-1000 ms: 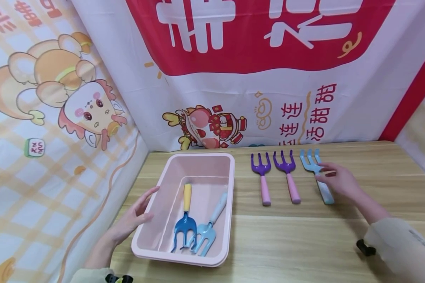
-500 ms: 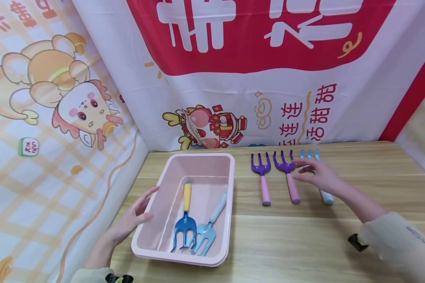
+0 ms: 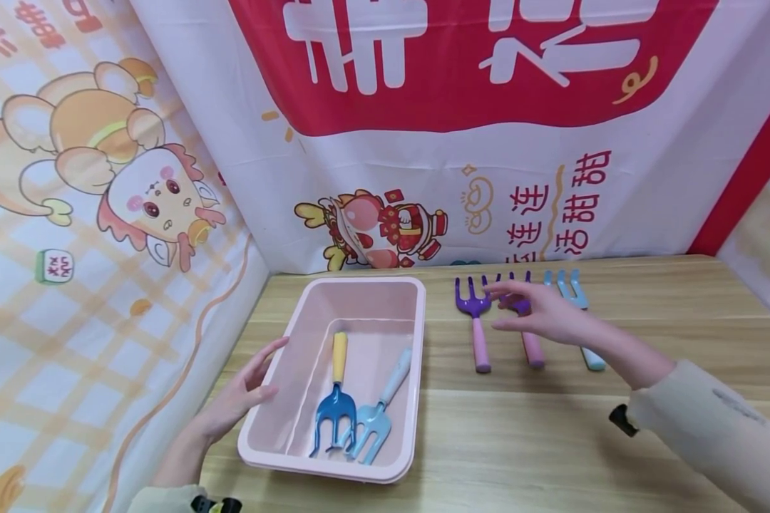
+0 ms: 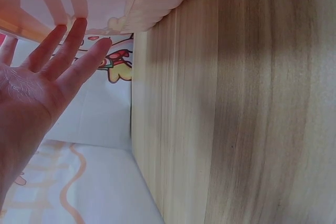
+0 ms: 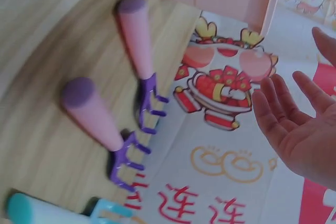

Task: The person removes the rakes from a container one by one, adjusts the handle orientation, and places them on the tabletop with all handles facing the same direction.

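My left hand (image 3: 237,399) rests its straight fingertips against the left wall of a pink plastic bin (image 3: 327,467); the left wrist view shows them at its side. Inside the bin lie a dark blue hand fork (image 3: 339,402) with a yellow handle and a light blue hand fork (image 3: 394,377), their tines overlapping. With nothing in it, my right hand (image 3: 539,310) hovers over the table, fingers relaxed and apart. It partly hides the right one of two purple hand forks with pink handles, the left fork (image 3: 480,342) and right fork (image 3: 532,350). Right of them lies another light blue fork (image 3: 593,358), half covered by my wrist.
The wooden table (image 3: 500,442) meets a printed cloth backdrop (image 3: 372,171) just behind the fork tines. Another patterned cloth (image 3: 103,299) hangs along the left side, close to my left arm.
My right hand has moved left, from over the light blue fork on the table to over the purple forks. The forks, the bin and my left hand have stayed in place.
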`<action>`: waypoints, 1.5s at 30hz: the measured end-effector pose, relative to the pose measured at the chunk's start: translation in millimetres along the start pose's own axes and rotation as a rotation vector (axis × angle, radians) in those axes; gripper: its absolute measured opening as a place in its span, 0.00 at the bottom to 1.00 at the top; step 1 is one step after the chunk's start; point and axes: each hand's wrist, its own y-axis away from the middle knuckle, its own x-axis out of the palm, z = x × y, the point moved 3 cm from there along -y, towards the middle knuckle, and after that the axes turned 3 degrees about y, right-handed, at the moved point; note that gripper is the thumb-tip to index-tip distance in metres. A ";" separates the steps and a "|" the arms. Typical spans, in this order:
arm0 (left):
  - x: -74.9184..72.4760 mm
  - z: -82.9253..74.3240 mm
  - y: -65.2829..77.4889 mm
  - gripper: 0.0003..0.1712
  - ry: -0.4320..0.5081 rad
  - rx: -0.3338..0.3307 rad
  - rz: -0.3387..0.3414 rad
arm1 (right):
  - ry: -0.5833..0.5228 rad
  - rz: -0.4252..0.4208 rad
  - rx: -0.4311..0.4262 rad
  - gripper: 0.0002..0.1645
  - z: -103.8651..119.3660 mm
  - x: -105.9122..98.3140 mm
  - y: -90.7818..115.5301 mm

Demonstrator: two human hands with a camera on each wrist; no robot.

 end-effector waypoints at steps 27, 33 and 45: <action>-2.0 2.4 -0.8 0.39 -0.009 -0.012 -0.006 | -0.002 0.371 -0.239 0.49 82.4 26.3 -83.1; -2.7 2.7 -0.8 0.39 0.005 -0.002 0.007 | -0.036 0.434 -0.287 0.50 92.3 40.7 -101.5; -3.2 3.4 -1.4 0.39 0.007 -0.008 0.003 | 0.083 0.652 -0.249 0.40 102.1 97.0 -133.7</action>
